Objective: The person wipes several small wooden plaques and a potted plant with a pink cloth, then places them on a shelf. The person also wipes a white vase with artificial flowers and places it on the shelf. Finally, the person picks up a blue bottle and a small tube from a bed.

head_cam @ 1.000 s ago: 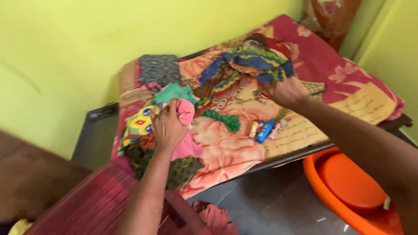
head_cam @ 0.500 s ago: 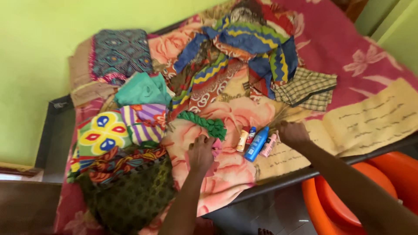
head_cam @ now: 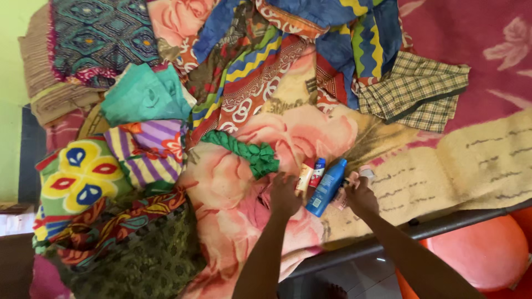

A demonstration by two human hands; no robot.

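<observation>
While flanking the blue bottle (head_cam: 327, 187) near the bed's front edge (head_cam: 388, 243), left hand (head_cam: 284, 195) spread flat on floral blanket (head_cam: 233, 216), right hand (head_cam: 361, 195) curled on pink tube (head_cam: 348, 182), grip unclear.

left hand (head_cam: 284, 195) beside tubes (head_cam: 310, 176) | right hand (head_cam: 360, 195) beside blue bottle (head_cam: 327, 187)

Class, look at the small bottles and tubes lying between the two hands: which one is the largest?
The blue bottle, lying between the hands; it is clearly longer and wider than the small orange tube and red-capped tube beside it.
</observation>
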